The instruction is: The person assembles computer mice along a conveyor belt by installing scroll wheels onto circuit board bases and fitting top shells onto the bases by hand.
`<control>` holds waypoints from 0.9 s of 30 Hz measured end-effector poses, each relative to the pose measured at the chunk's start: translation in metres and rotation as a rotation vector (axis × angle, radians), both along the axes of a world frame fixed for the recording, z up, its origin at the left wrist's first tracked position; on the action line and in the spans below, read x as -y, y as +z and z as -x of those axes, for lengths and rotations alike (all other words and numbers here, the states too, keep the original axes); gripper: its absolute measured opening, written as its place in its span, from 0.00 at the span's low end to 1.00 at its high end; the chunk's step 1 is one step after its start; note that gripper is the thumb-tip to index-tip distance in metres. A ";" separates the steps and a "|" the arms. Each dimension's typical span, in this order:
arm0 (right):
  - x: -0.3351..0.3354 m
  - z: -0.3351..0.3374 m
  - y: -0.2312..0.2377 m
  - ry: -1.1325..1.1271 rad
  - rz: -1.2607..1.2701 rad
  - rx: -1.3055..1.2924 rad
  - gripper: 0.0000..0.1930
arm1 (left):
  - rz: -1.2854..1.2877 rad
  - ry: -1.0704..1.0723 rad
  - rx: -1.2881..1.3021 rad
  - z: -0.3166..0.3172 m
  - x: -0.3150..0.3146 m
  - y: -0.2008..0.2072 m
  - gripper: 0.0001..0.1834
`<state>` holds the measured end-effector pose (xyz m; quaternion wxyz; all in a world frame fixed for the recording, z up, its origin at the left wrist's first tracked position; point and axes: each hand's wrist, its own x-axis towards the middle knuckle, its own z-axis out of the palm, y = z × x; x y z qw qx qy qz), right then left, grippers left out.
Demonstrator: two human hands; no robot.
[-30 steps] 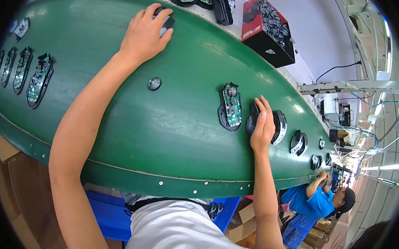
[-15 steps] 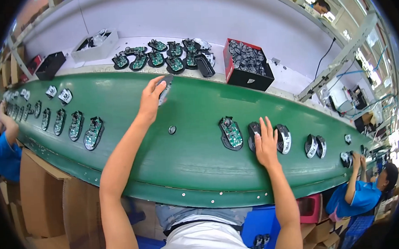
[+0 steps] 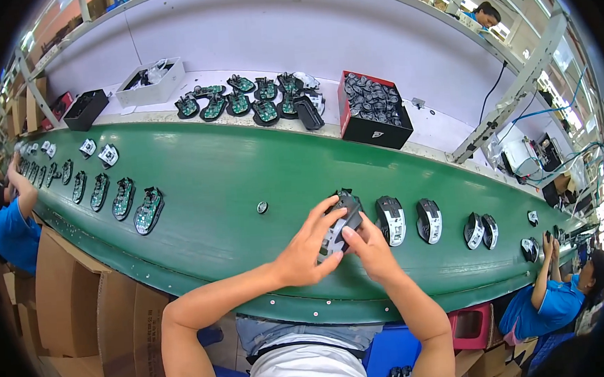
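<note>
Both my hands meet over the green belt, right of the middle, around a dark computer mouse (image 3: 346, 212) with a grey side. My left hand (image 3: 307, 251) wraps it from the left, fingers across its top and thumb at its lower end. From the right, my right hand (image 3: 372, 247) grips it with the thumb pressed on its face. The underside is hidden by my hands. Just to the right, a mouse with a black and silver shell (image 3: 390, 221) lies on the belt, and another such mouse (image 3: 429, 221) lies beyond it.
The belt (image 3: 217, 261) also carries a small round part (image 3: 262, 207) and a row of mouse bases with green boards (image 3: 149, 210) at left. On the back shelf are more bases (image 3: 237, 103) and a box of small dark parts (image 3: 374, 103). Co-workers sit at both ends.
My left hand has come from the far edge with the shell piece to my right hand. The mouse base that lay on the belt there no longer shows; my right hand has left the neighbouring mouse.
</note>
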<state>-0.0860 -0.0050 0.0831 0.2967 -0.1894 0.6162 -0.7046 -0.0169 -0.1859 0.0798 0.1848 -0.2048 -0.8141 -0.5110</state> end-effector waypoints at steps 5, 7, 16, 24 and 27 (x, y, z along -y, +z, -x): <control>-0.021 0.020 -0.005 0.100 0.171 0.158 0.27 | -0.688 -0.066 0.398 -0.002 0.003 -0.023 0.39; -0.032 0.023 -0.011 0.100 0.178 0.220 0.27 | -0.772 -0.166 0.540 0.004 0.008 -0.025 0.34; -0.003 -0.010 0.007 -0.076 -0.388 -0.920 0.41 | -0.794 -0.218 0.632 -0.002 0.006 -0.031 0.23; -0.008 0.050 0.008 -0.335 -0.650 -1.094 0.30 | -0.356 -0.166 0.430 -0.012 -0.002 -0.035 0.18; 0.004 0.048 -0.010 -0.294 -0.773 -1.041 0.30 | -0.181 -0.149 0.303 -0.020 -0.009 -0.044 0.18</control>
